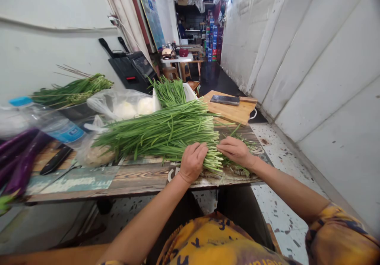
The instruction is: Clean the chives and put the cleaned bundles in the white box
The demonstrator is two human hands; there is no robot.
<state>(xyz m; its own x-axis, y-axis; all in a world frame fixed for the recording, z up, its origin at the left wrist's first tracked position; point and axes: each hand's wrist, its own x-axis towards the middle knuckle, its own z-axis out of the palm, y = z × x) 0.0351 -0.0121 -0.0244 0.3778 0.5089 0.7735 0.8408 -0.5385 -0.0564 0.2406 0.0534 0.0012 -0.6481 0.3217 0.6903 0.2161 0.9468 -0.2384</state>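
Keep the garlic chives [166, 128] flat across the worktop [133, 176] with their stem ends [216, 163] level, pressing lightly to avoid bruising. Your left hand [193, 161] is closed over some stems at the pile's near right corner; your right hand [236, 151] is pinched just beside them, but I cannot tell whether it holds anything. You have one cutting board [234, 113], one cleaver [225, 100] on it and one plastic bottle [63, 130]; the eggplants [22, 168] overlap too much to count.
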